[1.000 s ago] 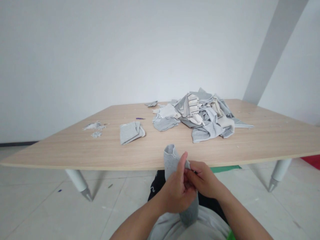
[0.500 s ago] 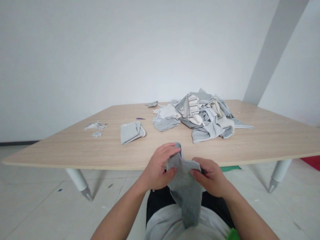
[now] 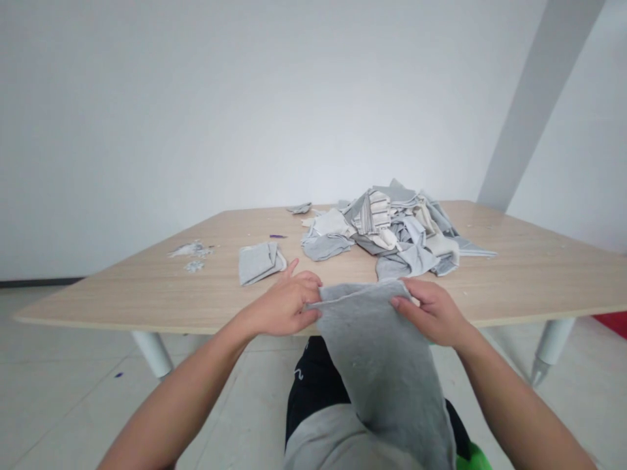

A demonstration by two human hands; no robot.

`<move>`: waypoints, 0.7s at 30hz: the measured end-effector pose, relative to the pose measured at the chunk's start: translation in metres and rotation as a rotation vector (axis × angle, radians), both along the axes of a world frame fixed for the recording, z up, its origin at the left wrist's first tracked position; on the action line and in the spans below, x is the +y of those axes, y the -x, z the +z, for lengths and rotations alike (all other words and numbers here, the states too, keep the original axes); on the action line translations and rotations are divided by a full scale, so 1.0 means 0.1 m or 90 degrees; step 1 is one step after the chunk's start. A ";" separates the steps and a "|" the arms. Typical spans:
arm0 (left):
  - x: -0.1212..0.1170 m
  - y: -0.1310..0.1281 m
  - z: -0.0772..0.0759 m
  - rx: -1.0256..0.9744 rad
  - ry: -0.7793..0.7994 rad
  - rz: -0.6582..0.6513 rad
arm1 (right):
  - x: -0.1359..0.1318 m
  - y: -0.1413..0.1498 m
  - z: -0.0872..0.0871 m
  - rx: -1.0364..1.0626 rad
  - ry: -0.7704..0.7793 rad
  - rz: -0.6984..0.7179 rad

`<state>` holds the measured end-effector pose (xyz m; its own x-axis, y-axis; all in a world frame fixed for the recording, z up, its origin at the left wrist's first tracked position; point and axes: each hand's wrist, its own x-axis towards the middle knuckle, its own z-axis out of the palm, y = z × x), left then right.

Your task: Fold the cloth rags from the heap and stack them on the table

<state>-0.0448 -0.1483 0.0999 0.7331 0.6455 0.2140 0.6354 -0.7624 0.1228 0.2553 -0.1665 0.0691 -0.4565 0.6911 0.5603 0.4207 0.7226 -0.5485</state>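
A grey piece of cloth (image 3: 382, 352) hangs spread between my hands, over the front edge of the table and down across my lap. My left hand (image 3: 287, 302) pinches its upper left corner, with one finger pointing away. At the upper right corner, my right hand (image 3: 434, 310) grips the cloth between thumb and fingers. The cloth's top edge shows a doubled layer near the left corner. Just beyond my left hand, a folded grey cloth (image 3: 261, 262) lies on the table.
A heap of grey, white and striped cloths (image 3: 392, 228) lies on the wooden table (image 3: 161, 300), towards the back right. Left of it are a small purple object (image 3: 277, 236), a little grey scrap (image 3: 300, 208) and white shreds (image 3: 192, 249). A wall stands behind.
My hands have moved apart and slightly up, my left hand to the left and my right to the right. The grey cloth, bunched before, is now stretched wide between them.
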 end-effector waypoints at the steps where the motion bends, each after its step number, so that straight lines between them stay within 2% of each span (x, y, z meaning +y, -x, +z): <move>1: 0.03 0.02 0.04 0.004 -0.007 0.004 | 0.05 -0.01 0.04 -0.013 -0.002 0.001; 6: 0.24 0.10 0.30 -0.011 0.052 -0.017 | 0.36 -0.05 0.27 -0.048 -0.007 0.025; 12: 0.30 0.12 0.67 -0.033 0.008 0.061 | 0.59 -0.07 0.51 -0.019 -0.024 0.032; 15: 0.29 0.14 0.73 -0.023 0.096 0.091 | 0.59 -0.09 0.54 0.003 0.011 0.049; 18: 0.32 0.17 0.74 -0.041 0.185 0.137 | 0.60 -0.09 0.52 0.059 0.117 0.111; 21: 0.41 0.16 0.76 -0.070 0.231 0.158 | 0.72 -0.05 0.53 0.093 0.221 0.174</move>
<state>-0.0612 -0.1074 0.1756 0.5328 0.8462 0.0097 0.7613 -0.4843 0.4312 0.2598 -0.0940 0.1224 -0.5811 0.7147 0.3892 0.1414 0.5596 -0.8166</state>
